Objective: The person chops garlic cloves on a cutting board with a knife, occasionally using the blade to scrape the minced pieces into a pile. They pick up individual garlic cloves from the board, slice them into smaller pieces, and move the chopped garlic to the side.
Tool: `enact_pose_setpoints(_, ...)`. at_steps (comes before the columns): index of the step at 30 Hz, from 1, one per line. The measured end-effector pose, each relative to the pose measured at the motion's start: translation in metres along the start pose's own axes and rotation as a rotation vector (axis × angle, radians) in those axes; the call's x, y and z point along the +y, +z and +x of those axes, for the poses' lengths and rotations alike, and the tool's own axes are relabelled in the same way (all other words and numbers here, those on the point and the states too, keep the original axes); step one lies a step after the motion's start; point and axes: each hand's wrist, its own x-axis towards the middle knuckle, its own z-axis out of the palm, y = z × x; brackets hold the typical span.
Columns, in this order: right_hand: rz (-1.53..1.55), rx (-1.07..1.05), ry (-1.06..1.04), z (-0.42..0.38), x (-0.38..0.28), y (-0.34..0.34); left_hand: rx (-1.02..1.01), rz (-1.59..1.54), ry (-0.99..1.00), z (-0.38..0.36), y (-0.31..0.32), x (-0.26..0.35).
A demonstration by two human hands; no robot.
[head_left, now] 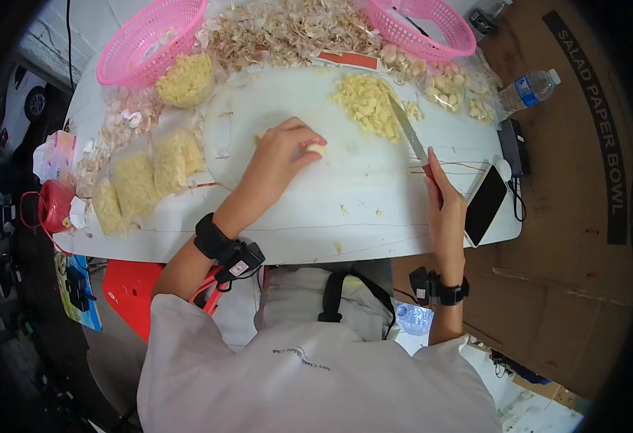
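Observation:
My left hand (285, 153) is closed in a pinch around a pale garlic clove (316, 149), just over the white cutting board (295, 94). In my right hand (444, 198) is a knife (407, 128), its blade angled up and to the left. The blade tip reaches the right side of a pile of chopped garlic (367, 105) on the board. The fingers of my left hand partly cover the clove. Small garlic bits lie on the board and near the table's front edge.
Bags of chopped garlic (134, 180) and a heaped tub (185, 79) stand left. Behind are garlic skins (280, 32) and pink baskets (150, 43). Bags of whole cloves (446, 86), a water bottle (529, 90) and a phone (486, 204) lie right, beside a cardboard box (569, 289).

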Motion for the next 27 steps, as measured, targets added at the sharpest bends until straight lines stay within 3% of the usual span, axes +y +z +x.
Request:
enact_pose_setpoints(2,-0.018,-0.03,-0.003,0.002,-0.003,-0.001,0.056,0.01,0.109,0.0,0.002,-0.003)
enact_pose_setpoints(27,-0.103,-0.022,-0.006,-0.009,-0.016,0.013,0.059,0.034,0.059,0.0,0.004,0.001)
